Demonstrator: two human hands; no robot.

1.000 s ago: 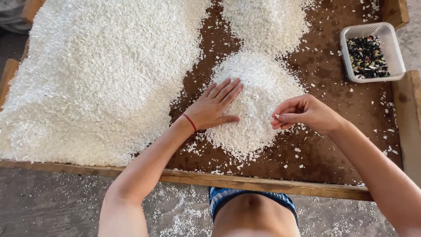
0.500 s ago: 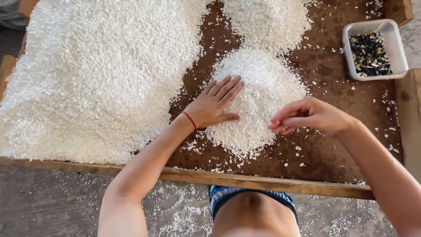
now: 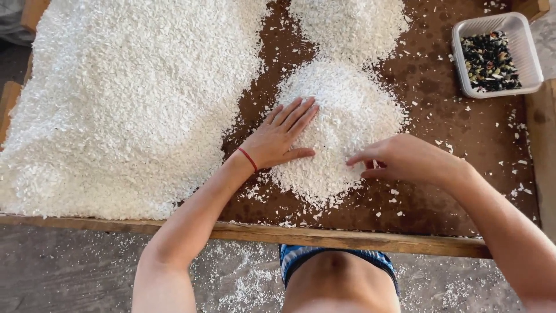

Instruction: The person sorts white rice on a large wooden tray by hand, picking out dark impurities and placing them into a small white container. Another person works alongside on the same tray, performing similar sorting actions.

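A small mound of white flakes (image 3: 341, 116) lies in the middle of a brown wooden tray table (image 3: 440, 191). My left hand (image 3: 278, 136), with a red band at the wrist, rests flat and fingers apart on the mound's left slope. My right hand (image 3: 405, 159) hovers at the mound's right lower edge, thumb and fingertips pinched together; whether a flake is between them is too small to tell.
A large heap of white flakes (image 3: 127, 104) fills the left half of the tray. Another pile (image 3: 347, 23) sits at the top. A white plastic dish of dark bits (image 3: 495, 55) stands at the upper right. A wooden rim (image 3: 260, 232) borders the near edge, with flakes spilled on the floor.
My right hand has lifted slightly off the mound's edge and drawn a little right and toward me, fingers still pinched. My left hand has stayed flat on the mound.
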